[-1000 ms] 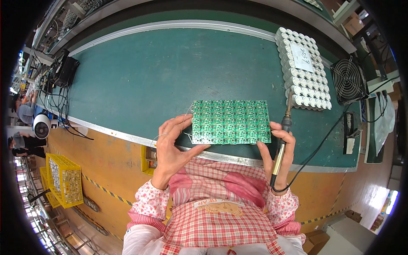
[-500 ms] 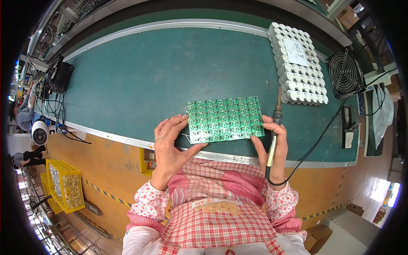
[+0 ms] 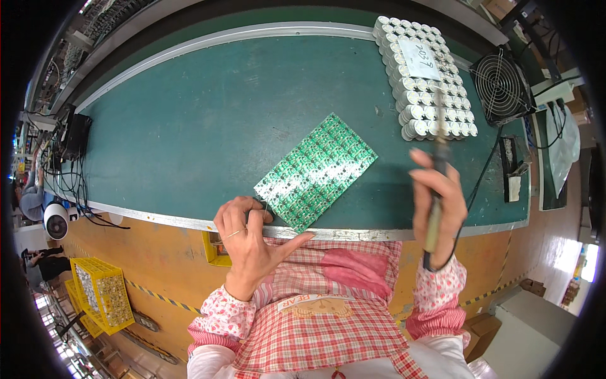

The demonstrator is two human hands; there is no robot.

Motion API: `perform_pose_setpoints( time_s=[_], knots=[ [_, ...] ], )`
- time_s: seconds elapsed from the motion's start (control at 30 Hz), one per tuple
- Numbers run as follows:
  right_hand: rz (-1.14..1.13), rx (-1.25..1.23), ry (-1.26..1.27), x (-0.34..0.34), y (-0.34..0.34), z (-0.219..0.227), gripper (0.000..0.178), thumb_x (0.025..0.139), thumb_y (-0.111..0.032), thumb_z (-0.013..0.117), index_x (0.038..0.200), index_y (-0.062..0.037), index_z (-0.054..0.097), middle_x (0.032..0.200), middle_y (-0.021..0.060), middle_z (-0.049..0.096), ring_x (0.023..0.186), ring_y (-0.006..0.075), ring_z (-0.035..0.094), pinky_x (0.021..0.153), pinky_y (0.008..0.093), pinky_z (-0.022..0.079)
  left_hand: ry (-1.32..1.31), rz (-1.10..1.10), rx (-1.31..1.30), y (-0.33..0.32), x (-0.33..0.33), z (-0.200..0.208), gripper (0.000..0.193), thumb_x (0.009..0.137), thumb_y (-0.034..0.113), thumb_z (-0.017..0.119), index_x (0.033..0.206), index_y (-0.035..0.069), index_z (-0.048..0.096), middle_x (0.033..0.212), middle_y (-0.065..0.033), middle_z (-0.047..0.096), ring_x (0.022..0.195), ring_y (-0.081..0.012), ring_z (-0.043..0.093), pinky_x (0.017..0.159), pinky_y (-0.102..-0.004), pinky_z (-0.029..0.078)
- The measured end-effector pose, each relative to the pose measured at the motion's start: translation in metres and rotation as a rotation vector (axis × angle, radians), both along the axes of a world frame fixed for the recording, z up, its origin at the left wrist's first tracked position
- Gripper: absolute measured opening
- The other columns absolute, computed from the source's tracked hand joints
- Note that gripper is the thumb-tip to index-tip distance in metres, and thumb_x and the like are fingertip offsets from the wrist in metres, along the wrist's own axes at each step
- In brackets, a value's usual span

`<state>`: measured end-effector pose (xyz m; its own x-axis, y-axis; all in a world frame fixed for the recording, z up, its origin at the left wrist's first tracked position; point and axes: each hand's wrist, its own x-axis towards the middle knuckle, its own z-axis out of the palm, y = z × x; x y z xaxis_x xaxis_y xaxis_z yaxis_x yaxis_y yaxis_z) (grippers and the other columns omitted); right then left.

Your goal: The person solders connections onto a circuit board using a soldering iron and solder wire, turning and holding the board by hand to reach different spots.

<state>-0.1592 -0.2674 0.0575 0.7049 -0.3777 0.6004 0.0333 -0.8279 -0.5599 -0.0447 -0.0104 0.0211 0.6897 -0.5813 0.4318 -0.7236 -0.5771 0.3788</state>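
A green panel of circuit boards [image 3: 317, 172] lies slanted over the green bench, its lower corner at the front edge. My left hand [image 3: 247, 243] grips its lower left edge, thumb by the lower corner and fingertips curled at the side. Thin white wire shows near those fingertips, though where it runs is hard to make out. In my right hand [image 3: 442, 196], held right of the panel, is a soldering iron [image 3: 440, 148], tip pointing away from me and blurred by motion. My index finger and thumb stand partly apart from its handle.
A stacked block of white-topped round cells [image 3: 432, 95] with a paper label stands at the far right. Beside it are a black fan [image 3: 499, 85] and a small black holder [image 3: 512, 167]. Dark cables [image 3: 69, 170] hang at the left bench end; a yellow crate [image 3: 101, 294] sits on the floor.
The panel has turned, its right end swinging away from me. My right hand has let go of its right edge and moved right with the soldering iron. My left hand stays at the left end.
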Motion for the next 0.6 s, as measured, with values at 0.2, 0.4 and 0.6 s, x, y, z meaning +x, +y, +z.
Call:
perform_pose_setpoints(
  time_s=[0.2,0.4,0.6],
  knots=[
    [-0.33,-0.172,-0.123,-0.091,-0.018,-0.001,0.03,0.102,-0.022,0.056,0.119,0.0008,0.063,0.101,0.013,0.069,0.092,0.0272,0.064,0.081,0.0407,0.053,-0.015,-0.211,0.005,-0.01,0.014,0.002,0.062,0.052,0.045,0.094,0.071,0.009,0.048,0.112,-0.0134,0.054,0.113,-0.0373,0.052,0.099,-0.0532,0.038],
    [-0.966,-0.037,-0.208,-0.141,-0.097,-0.006,0.035,0.105,-0.026,0.051,0.124,0.0006,0.062,0.111,0.0117,0.066,0.093,0.0196,0.064,0.083,0.0342,0.053,0.225,-0.299,-0.09,-0.011,0.022,-0.011,0.059,0.055,0.036,0.095,0.066,0.008,0.045,0.135,-0.0185,0.055,0.13,-0.0432,0.047,0.107,-0.0533,0.037],
    [-0.835,0.113,0.051,-0.16,-0.169,-0.023,0.037,0.105,-0.028,0.051,0.133,-0.0035,0.06,0.121,0.0112,0.065,0.102,0.0162,0.065,0.09,0.029,0.05,0.175,-0.264,-0.055,-0.021,0.005,-0.005,0.056,0.056,0.032,0.095,0.065,0.009,0.046,0.13,-0.0153,0.059,0.129,-0.0413,0.048,0.101,-0.0517,0.04]
  ],
)
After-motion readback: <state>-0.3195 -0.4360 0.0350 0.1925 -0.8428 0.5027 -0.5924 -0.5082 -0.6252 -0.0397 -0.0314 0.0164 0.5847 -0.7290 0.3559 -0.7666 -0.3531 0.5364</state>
